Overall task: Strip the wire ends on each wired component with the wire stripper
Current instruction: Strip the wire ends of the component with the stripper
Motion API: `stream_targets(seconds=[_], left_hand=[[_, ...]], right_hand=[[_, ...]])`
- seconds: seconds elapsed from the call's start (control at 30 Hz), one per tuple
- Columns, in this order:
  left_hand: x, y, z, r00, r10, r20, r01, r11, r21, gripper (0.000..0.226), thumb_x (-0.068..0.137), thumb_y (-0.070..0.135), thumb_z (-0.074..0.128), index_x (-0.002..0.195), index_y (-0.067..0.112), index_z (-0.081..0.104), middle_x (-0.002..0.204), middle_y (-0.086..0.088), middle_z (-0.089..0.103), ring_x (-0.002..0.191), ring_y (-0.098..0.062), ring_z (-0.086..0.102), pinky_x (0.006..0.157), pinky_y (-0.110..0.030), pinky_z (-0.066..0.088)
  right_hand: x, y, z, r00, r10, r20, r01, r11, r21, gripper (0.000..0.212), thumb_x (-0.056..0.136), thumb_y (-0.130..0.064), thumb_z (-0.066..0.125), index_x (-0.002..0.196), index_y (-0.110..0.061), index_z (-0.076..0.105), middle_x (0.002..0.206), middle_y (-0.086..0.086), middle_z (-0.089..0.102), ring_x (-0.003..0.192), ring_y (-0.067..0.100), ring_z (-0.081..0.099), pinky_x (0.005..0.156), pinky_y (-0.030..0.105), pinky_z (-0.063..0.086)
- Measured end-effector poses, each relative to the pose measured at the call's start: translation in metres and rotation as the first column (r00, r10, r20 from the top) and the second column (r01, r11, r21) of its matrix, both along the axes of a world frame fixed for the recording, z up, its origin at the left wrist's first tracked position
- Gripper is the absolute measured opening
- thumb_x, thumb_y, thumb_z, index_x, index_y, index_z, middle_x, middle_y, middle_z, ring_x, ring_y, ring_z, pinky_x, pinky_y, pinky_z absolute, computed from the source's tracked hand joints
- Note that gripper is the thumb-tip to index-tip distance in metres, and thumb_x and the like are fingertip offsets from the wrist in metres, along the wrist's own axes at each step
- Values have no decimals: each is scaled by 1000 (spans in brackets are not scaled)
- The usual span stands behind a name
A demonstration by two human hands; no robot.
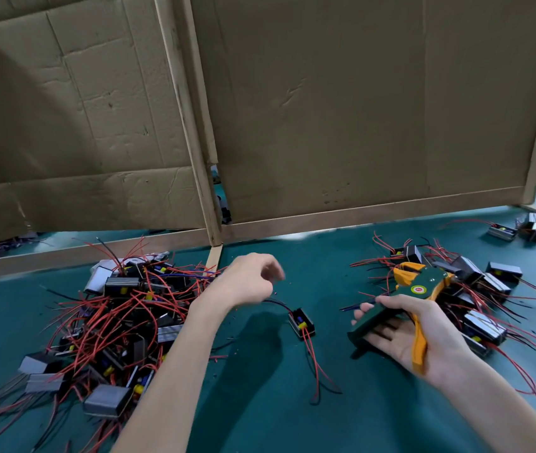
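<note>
- Fingers [363, 313] of the right hand [423, 338] lie fairly straight under the wire stripper [420, 289]. The thumb is curled over the top of it, so the hand grips the tool palm up.
- The wire stripper's long axis runs from the palm up and away from the person. Its orange-jawed head points toward the cardboard screen [325, 109] at the back.
- Its two handles are spread. The green one angles down to the left across the fingers, and the orange one lies along the palm toward the wrist.
- The tool's head sits beyond the fingertips, above the near edge of the right heap [482, 289] of black boxes and red wires.
- The left hand [243, 282] hovers above the desk [260, 403], back of the hand up, with its fingers [273, 271] loosely bent and blurred.
- A dark wire arcs from under that hand to a single wired component [301, 322]. I cannot tell whether the fingers pinch the wire or hold nothing.
- That wired component, a small black box with a yellow and blue part, lies on the green desk between the two hands. Its red wires trail toward the person.
- The left heap [119, 322] of similar parts, tangled in red wire, lies just beside the left forearm.
</note>
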State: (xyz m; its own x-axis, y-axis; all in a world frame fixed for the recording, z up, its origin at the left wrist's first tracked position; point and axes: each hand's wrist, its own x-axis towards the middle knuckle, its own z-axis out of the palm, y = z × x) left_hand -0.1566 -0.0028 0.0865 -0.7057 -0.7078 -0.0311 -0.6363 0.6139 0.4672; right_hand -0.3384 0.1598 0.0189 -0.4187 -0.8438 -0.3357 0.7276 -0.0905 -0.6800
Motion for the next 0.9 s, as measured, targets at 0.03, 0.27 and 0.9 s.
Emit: stream_targets(seconds=[0.03, 0.27, 0.9], left_hand=[[-1, -2, -1, 996, 82, 31, -81, 997, -8, 29, 82, 1, 47, 90, 20, 66, 101, -1, 68, 92, -15, 63, 77, -22, 50], [-20, 3, -36, 940, 338, 37, -340, 940, 32, 36, 89, 38, 60, 81, 3, 68, 84, -12, 71, 83, -28, 69, 84, -36, 55], [-36, 9, -37, 661, 254, -706, 124, 891, 437, 11, 87, 3, 65, 85, 9, 56, 71, 0, 74, 59, -13, 68, 69, -19, 53]], right_hand=[[0, 0, 0, 1000, 3, -4, -3, 1000, 0, 4, 88, -1, 52, 91, 0, 54, 76, 21, 69, 67, 35, 71, 56, 46, 60], [3, 1, 1, 1000, 9, -23, -9, 1000, 12, 6, 87, -1, 53, 92, 0, 55, 79, 21, 69, 70, 36, 71, 61, 48, 60], [19, 2, 1, 956, 229, -182, -241, 970, -44, 18, 60, -8, 71, 76, 0, 69, 81, 28, 65, 73, 40, 68, 65, 47, 58]])
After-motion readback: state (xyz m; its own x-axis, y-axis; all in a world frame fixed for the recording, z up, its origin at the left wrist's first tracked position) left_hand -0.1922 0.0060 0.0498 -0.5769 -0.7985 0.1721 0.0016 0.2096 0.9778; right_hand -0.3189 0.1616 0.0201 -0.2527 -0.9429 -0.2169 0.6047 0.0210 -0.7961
